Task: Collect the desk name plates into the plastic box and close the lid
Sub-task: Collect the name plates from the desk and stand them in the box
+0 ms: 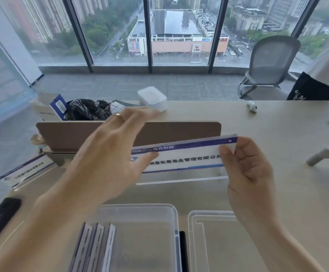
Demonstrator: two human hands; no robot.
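My right fingers (228, 150) pinch a name plate (189, 156), left fingers (136, 116) loose over it. Beneath them, three plates (93, 246) stand in the plastic box (176, 213); another plate (26, 169) lies leftward, lid (208, 242) off.

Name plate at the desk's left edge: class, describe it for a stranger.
On the beige desk, find the brown divider panel. Near its left end sits a white, purple-striped name plate, untouched, unlike the plate the right hand pinches or the plates in the clear plastic box.
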